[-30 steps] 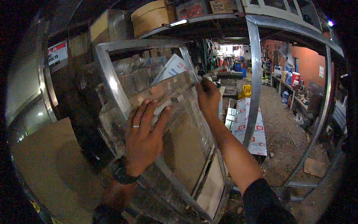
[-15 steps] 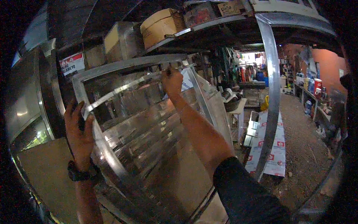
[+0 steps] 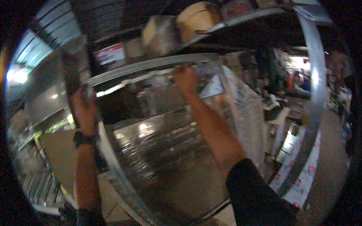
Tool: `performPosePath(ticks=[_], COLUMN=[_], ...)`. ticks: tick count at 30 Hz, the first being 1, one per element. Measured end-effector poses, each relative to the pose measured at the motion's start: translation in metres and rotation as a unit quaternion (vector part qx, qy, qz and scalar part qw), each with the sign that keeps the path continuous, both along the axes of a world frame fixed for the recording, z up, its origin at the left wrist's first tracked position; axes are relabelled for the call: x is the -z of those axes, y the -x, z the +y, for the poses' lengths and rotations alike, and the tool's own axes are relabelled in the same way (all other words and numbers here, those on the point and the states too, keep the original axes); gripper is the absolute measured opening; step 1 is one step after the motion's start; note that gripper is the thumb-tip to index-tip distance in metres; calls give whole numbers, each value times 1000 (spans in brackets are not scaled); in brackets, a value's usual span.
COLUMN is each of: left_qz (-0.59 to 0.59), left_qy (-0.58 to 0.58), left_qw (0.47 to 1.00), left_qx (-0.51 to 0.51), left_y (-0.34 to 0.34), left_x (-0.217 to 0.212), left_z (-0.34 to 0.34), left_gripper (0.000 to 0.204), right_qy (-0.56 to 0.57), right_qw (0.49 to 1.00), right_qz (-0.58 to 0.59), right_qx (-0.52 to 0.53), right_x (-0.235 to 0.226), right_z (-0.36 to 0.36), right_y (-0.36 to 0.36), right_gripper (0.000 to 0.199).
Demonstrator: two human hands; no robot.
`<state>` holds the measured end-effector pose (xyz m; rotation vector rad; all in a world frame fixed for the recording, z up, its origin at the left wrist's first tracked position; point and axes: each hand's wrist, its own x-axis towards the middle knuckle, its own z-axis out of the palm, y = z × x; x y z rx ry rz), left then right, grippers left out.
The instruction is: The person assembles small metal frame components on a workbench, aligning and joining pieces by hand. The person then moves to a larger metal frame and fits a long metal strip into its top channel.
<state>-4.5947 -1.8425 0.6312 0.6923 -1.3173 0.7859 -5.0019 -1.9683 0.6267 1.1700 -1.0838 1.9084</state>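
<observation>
A large metal-framed panel (image 3: pixel 151 64) wrapped in clear plastic stands tilted in front of me. My left hand (image 3: pixel 85 109), with a black watch on the wrist, grips the frame's left edge. Gripping the top rail near its right end is my right hand (image 3: pixel 185 77), the arm in a dark sleeve reaching up from the lower right. The plastic sheet (image 3: pixel 162 150) inside the frame is glossy and reflects lights. The picture is blurred by motion.
A metal rack upright (image 3: pixel 315 94) curves down the right side. Boxes (image 3: pixel 196 19) sit on a shelf above. White printed packages (image 3: pixel 301 180) lie on the floor at the right. A brown board (image 3: pixel 56 150) is at the lower left.
My left hand left the plastic face and took the frame's left edge. My right hand slid along the top rail. The panel now fills more of the view.
</observation>
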Motion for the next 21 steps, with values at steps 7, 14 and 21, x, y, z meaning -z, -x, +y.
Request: performPosePath(ticks=[7,14,21], left_qz=[112,95,50], left_qy=[-62,-107,-76], left_qw=[953,920,968], left_qx=[274,364,233], left_y=[2,-1,11], left_x=[-1,-10,-6], left_z=[1,-1,1], left_gripper=[51,56,62], right_qy=[-11,-19,-41], right_qw=[996,994,996], right_qz=[31,14,1], right_qx=[-78,-109,-80], right_x=[-4,-17,-8], right_z=[2,15,13], right_y=[22,17,9], right_gripper=[34,36,40])
